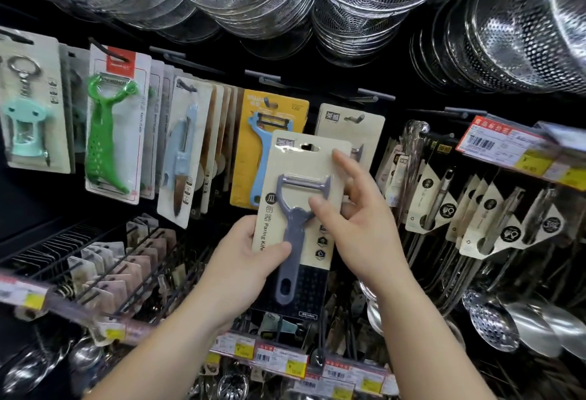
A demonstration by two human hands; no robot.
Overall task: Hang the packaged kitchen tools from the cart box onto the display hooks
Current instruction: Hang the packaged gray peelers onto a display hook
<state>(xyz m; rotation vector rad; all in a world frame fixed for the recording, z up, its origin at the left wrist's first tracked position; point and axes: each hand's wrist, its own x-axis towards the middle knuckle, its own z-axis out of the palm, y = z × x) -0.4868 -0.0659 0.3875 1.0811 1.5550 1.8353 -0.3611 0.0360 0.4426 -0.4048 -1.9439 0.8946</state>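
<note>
Both hands hold a beige card package with a grey plastic Y-shaped peeler (pixel 298 215), its long axis upright and leaning slightly right. The left hand (pixel 245 260) pinches the lower left edge, thumb across the front; the right hand (pixel 355 218) steadies the right side, thumb on the peeler, fingers partly spread. The metal display hook with a matching beige card (pixel 355 119) lies just above and right of the package's hang hole, nearer the right hand.

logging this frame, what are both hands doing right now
Left hand: grips the grey peeler card at its lower left edge.
Right hand: pinches the same card's right side.
</note>
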